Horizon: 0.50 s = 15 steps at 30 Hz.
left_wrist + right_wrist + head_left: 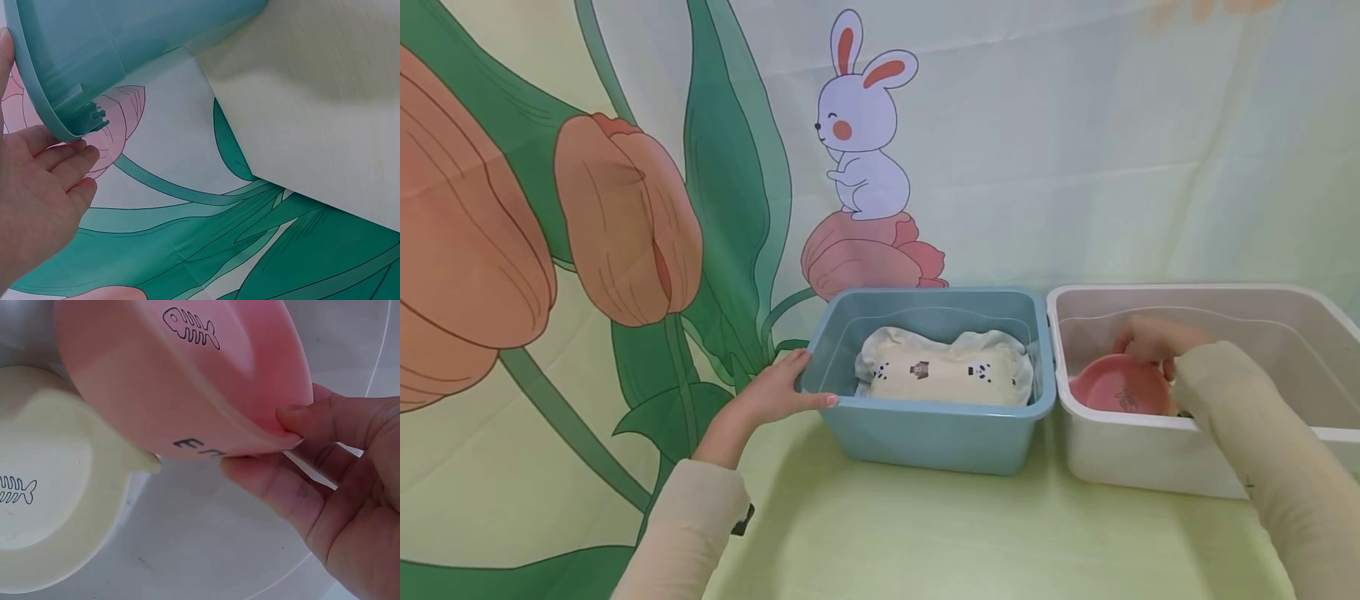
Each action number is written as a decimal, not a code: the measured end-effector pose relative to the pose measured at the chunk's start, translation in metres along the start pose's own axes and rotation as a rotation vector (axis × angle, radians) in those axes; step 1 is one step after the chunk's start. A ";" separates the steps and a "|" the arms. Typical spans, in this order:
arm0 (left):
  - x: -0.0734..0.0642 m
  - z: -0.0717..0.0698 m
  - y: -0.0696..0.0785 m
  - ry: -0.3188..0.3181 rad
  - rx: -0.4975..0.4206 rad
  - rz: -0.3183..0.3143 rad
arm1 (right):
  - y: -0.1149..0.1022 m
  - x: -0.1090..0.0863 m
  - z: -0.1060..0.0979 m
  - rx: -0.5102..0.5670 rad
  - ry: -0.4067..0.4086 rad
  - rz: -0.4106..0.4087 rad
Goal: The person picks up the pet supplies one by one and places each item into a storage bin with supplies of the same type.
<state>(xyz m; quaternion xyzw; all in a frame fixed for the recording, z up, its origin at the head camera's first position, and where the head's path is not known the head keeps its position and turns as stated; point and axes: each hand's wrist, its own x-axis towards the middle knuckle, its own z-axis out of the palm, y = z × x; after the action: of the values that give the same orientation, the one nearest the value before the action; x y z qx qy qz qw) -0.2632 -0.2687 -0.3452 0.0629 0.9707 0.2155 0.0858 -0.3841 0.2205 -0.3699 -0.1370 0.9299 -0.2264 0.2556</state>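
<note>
My right hand [1161, 337] is inside the white bin [1138, 450] on the right. It pinches the rim of a tilted pink bowl [156, 381] between thumb and fingers. The bowl bears a fishbone print inside and dark letters on its outer wall. In the right wrist view, a cream bowl [56, 481] with a like print sits lower in the bin, partly cut off. My left hand [775, 387] rests on the left front corner of the blue bin [925, 437], thumb on the front rim and relaxed fingers at the side rim.
A cream cloth item [936, 367] with ruffled ends and animal prints lies in the blue bin. Both bins stand side by side on a pale table [925, 533]. Behind them hangs a backdrop [1075, 167] with tulips and a rabbit.
</note>
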 end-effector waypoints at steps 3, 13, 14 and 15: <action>0.001 0.000 0.000 0.001 0.000 -0.001 | -0.001 -0.001 0.000 0.005 -0.003 0.013; 0.001 0.000 0.000 0.001 0.004 -0.002 | -0.003 -0.004 0.001 0.051 0.007 0.082; 0.000 0.000 0.000 0.002 0.003 -0.001 | -0.004 -0.004 0.001 0.050 0.007 0.085; 0.000 -0.001 0.001 0.003 0.003 -0.001 | -0.004 -0.004 0.001 0.054 0.008 0.088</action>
<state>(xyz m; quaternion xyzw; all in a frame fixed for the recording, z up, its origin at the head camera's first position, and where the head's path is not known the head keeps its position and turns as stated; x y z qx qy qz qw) -0.2634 -0.2685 -0.3444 0.0622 0.9712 0.2141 0.0843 -0.3798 0.2183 -0.3676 -0.0884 0.9295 -0.2405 0.2653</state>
